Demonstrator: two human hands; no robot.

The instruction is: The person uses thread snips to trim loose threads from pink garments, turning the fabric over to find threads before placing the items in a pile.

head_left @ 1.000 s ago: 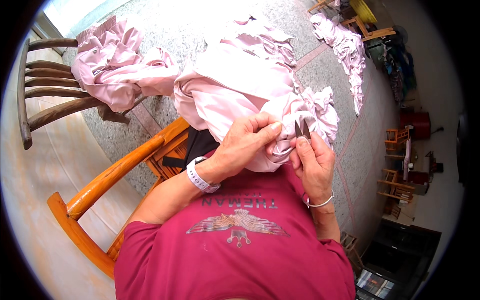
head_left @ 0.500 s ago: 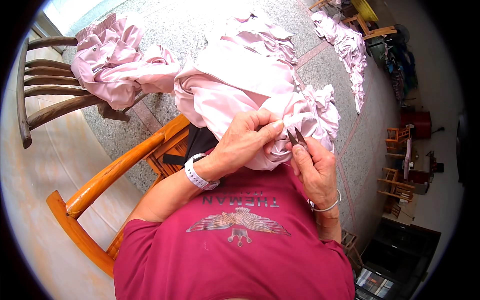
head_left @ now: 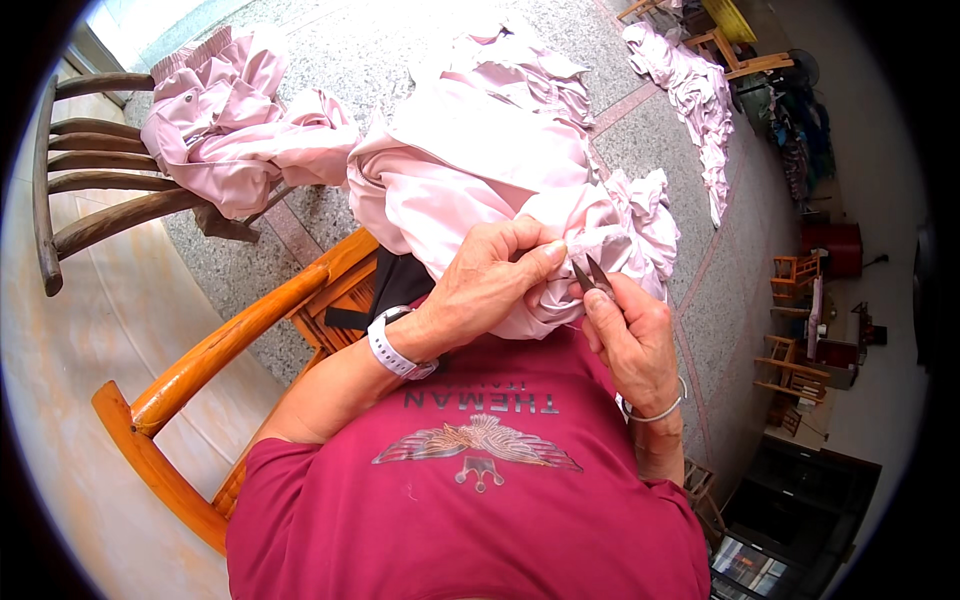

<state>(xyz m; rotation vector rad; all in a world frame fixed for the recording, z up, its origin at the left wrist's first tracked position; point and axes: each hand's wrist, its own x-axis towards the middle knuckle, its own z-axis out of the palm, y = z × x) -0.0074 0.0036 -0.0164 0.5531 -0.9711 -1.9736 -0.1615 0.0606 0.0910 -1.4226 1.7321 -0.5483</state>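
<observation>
up close, crumpled pale pink garment (head_left: 470,170), left hand (head_left: 490,290) grip clamped on fabric, right hand (head_left: 635,335) grip clamped on thread snips (head_left: 592,277)

The person wears a dark pink, short-sleeved T-shirt (head_left: 470,500) with a grey winged emblem (head_left: 478,450) printed across the chest under a line of dark lettering. A white smartwatch (head_left: 396,350) on a wide band wraps the wrist just behind the left hand (head_left: 490,285). A thin silver bangle (head_left: 655,410) circles the wrist behind the right hand (head_left: 635,340). Both forearms are bare.
</observation>
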